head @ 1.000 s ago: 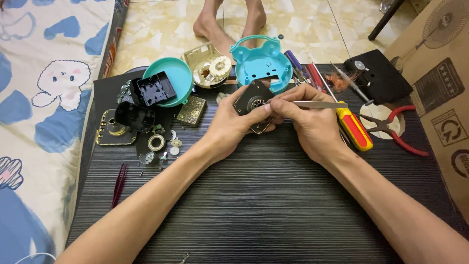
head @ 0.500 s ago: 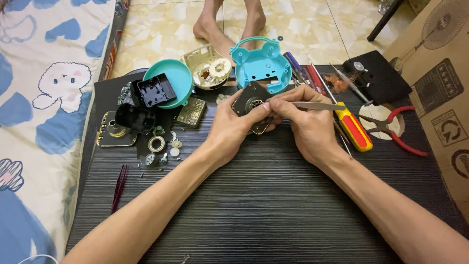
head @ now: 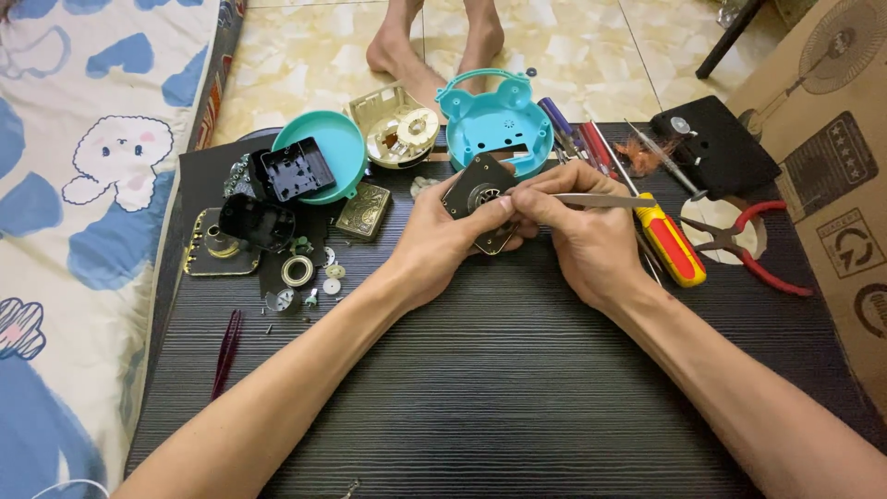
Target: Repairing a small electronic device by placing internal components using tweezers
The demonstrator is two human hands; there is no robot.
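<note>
Pinching clock mechanism (head: 482, 196) — tweezers (head: 591, 199) w/ fingers (head: 531, 199)

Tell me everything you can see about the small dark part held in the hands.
The dark part is a flat, roughly square black plate, seemingly plastic, with a round opening showing pale metal pieces in the middle. A brass-coloured edge shows at its lower corner. It is held tilted above the black table, in front of the teal clock shell. The left hand grips it from below; the right hand brings thin metal tweezers to its centre.
</note>
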